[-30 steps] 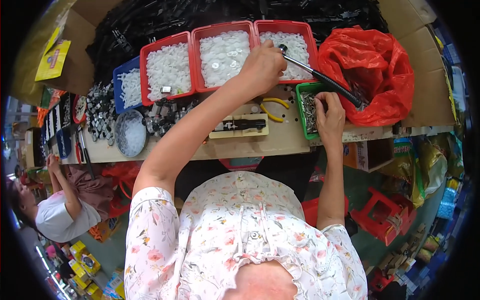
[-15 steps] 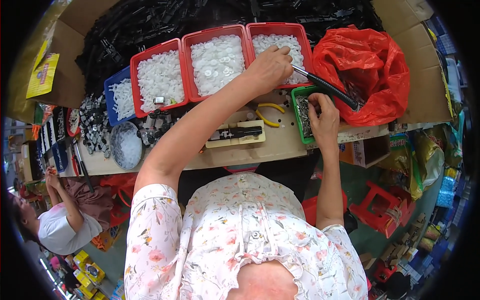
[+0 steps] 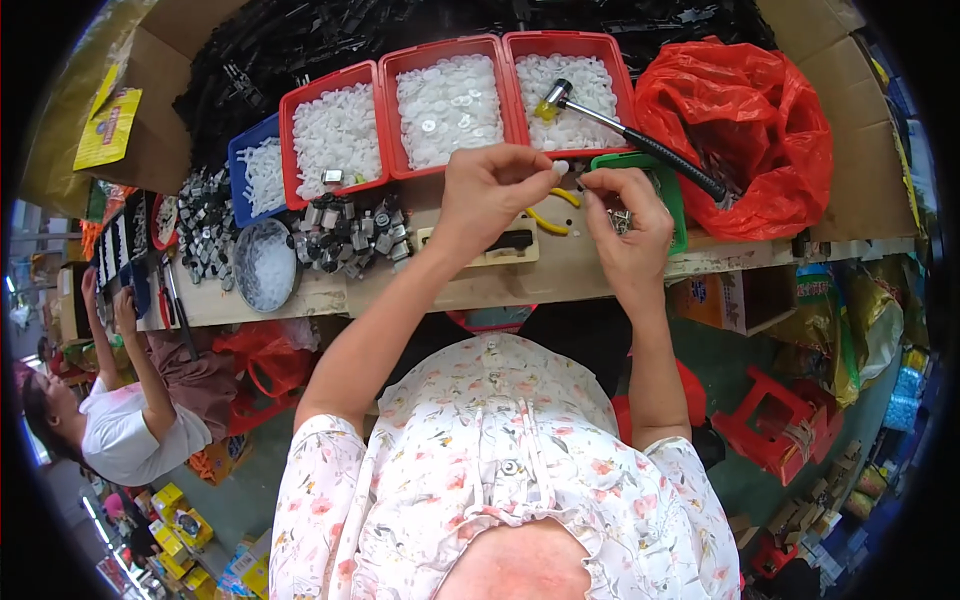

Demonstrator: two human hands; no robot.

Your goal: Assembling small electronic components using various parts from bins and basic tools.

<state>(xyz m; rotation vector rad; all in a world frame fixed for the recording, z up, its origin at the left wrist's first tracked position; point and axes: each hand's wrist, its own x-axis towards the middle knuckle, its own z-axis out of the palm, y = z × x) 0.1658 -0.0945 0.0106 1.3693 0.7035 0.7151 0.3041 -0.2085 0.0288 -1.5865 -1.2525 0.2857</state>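
From my head view, a small white plastic piece (image 3: 560,167) is pinched between thumb and finger of the left hand (image 3: 500,195), above the worktable (image 3: 450,295) toward its near edge. The right hand (image 3: 635,225) curls near it, apart from the left, before a green tray (image 3: 679,210); I cannot tell whether its fingertips grip anything. Below sit a yellow-handled tool (image 3: 548,224) and a cream block (image 3: 495,254). Farther back, a hammer (image 3: 650,146) spans the rightmost of three red trays (image 3: 512,100) and a red bag (image 3: 740,100).
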